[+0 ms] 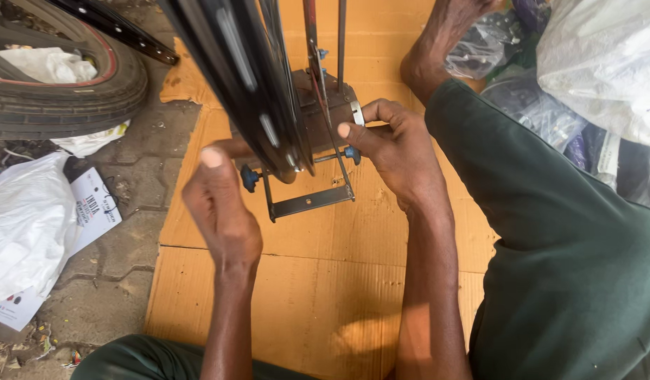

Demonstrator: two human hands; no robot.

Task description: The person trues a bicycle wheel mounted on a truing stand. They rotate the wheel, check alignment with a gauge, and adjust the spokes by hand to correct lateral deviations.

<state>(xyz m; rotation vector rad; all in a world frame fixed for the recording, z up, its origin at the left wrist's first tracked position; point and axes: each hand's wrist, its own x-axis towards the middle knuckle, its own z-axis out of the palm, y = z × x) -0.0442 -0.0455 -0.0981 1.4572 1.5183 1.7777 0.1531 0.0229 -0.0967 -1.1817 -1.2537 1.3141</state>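
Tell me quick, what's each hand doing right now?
Left hand: fingers curled, touching the blue knob by the wheel rim.
Right hand: gripping the metal stand.

Two hands, the left hand and the right hand. One black wheel rim, one metal stand with two blue knobs, one tyre, one cardboard sheet, one foot.

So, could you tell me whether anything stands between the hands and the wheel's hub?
Nothing visible does. The left hand and right hand are both already at the hub, on either side of the black wheel in the metal stand.
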